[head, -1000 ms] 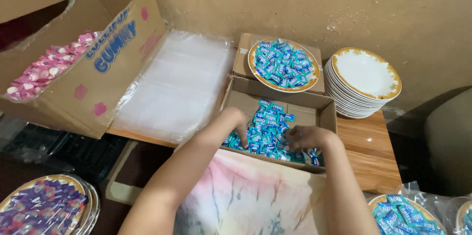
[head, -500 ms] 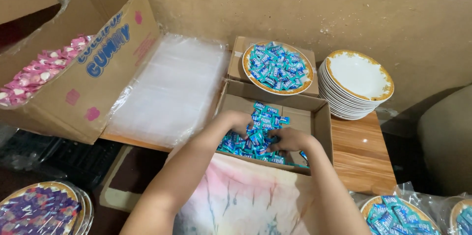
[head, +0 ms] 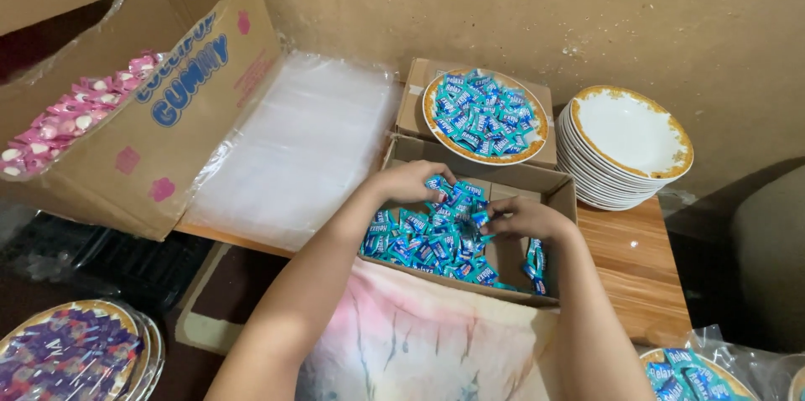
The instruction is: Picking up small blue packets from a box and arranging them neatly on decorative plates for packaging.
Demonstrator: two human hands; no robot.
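An open cardboard box on the wooden table holds a heap of small blue-wrapped candies. My left hand reaches into the box from the left, fingers curled over candies at the top of the heap. My right hand is in the box at the right, fingers closed around a few candies. Both forearms run down to the bottom edge of the view. Behind the box a gold-rimmed plate heaped with the same blue candies rests on a second box.
A stack of white gold-rimmed bowls stands at the right. Clear plastic bags lie flat to the left. A large tilted carton holds pink candies. Plates of purple candies and blue candies sit below.
Both hands have gathered toward the middle of the box and closed on candies. The camera has shifted slightly, so the scene sits a little lower and to the left.
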